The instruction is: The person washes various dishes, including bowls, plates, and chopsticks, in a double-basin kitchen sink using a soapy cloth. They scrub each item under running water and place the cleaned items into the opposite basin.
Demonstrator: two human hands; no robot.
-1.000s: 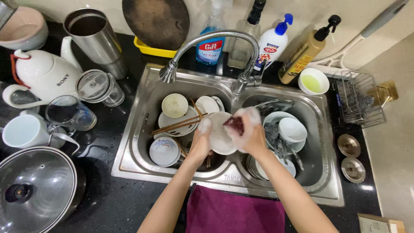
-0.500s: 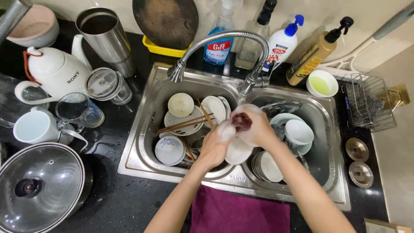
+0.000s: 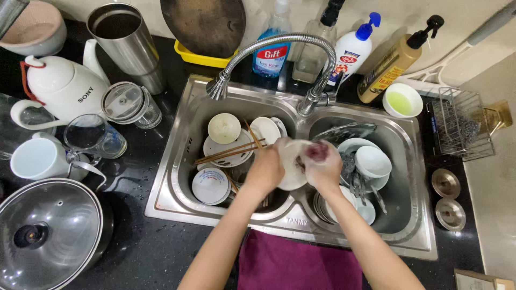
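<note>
Head view: left hand [image 3: 264,171] grips white bowl [image 3: 290,166]; right hand [image 3: 322,167] presses sponge [image 3: 316,152].

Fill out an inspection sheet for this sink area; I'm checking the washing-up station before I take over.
Surface: black countertop, wet, around a steel double sink.
Job's things: white bowl held over the sink divider; dark scrubber pressed on it.
Clutter: bowls and chopsticks in the left basin; bowls and cutlery in the right basin; pot with glass lid, white kettle, steel tumbler, glasses, soap bottles.
Grippers: left hand grips the bowl; right hand holds the scrubber.
Cables: nothing seen.
Surroundings: wire basket at right, purple cloth at the front edge.
</note>
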